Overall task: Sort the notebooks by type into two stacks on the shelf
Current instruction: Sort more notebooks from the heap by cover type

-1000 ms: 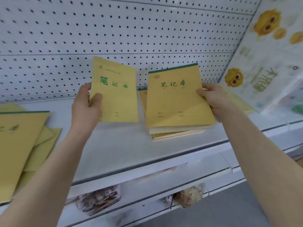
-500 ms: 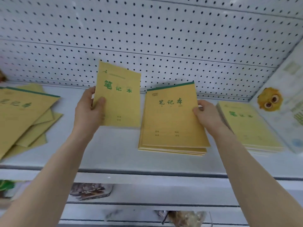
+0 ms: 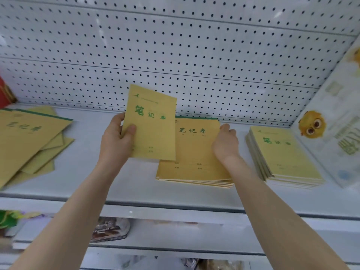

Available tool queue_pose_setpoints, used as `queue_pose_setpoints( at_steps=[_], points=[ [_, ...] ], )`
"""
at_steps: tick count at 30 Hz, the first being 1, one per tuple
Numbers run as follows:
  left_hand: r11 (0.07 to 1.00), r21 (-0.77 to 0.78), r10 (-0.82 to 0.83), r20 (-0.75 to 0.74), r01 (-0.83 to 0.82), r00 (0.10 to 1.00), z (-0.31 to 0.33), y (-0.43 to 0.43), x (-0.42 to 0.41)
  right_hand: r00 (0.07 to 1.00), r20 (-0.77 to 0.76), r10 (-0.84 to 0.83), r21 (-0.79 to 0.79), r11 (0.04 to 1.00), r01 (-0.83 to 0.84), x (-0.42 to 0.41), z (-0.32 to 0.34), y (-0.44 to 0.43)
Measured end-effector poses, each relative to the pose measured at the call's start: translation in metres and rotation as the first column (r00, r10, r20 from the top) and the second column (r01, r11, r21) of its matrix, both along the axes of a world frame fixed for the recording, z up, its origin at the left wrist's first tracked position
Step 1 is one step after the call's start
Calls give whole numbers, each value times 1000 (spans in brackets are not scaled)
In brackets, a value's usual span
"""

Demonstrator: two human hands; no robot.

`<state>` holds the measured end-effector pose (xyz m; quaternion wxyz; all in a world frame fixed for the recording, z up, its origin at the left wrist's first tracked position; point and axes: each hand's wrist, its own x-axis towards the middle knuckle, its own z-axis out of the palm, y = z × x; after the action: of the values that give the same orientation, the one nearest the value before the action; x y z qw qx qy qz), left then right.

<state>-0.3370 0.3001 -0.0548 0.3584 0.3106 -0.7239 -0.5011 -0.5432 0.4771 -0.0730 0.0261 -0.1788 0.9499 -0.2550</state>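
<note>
Left grip pinches a thin yellow notebook; right grip clasps the rectangular stack.

Before me: white pegboard with black holes. At my right, a poster bearing 1 yellow cartoon creature. Far left, a red object. Below, 1 dark packet.

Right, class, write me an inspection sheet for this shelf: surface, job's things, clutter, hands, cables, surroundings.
Surface: shelf, notebooks lying on it.
Job's things: small notebook held up; middle stack, green-edged cover on top; right stack of the small type; loose pile at left.
Clutter: red object, far left, unclear.
Hands: left hand grips the small notebook; right hand holds the middle stack's right edge.
Cables: nothing seen.
Surroundings: pegboard behind; cartoon panel at right; packets below.
</note>
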Motion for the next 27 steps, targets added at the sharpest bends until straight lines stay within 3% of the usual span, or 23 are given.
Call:
queue_pose_setpoints(
  at_steps=[7, 9, 11, 13, 15, 18, 20, 24, 27],
  points=[
    [996, 37, -82, -16, 83, 996, -2, 9, -9, 997, -72, -15, 256, 966, 34, 3, 7, 1],
    [993, 40, -106, -24, 107, 994, -1, 14, -14, 994, -104, 24, 139, 990, -10, 0, 11, 7],
    [990, 44, -133, -23, 134, 991, -1, 23, -22, 997, 3, 80, -162, 984, -79, 1, 21, 14],
    [983, 43, -178, -21, 179, 984, 2, 38, -34, 961, 209, 182, -481, 874, -61, 5, 34, 22],
    [975, 28, -219, -5, 219, 976, 4, 56, -51, 881, 359, 308, -654, 757, 2, 4, 42, 32],
    [963, 0, -270, 13, 270, 963, 6, 86, -78, 876, 346, 335, -723, 690, 22, -14, 50, 59],
    [952, -33, -303, 50, 305, 952, 8, 108, -95, 919, 303, 254, -716, 696, 44, -34, 58, 87],
    [897, 50, -439, -7, 439, 899, 10, 161, -126, 966, 236, 106, -669, 738, 83, -81, 75, 157],
    [838, -71, -526, 158, 541, 836, -1, 191, -146, 966, 255, 40, -644, 753, 138, -114, 76, 202]
  ],
)
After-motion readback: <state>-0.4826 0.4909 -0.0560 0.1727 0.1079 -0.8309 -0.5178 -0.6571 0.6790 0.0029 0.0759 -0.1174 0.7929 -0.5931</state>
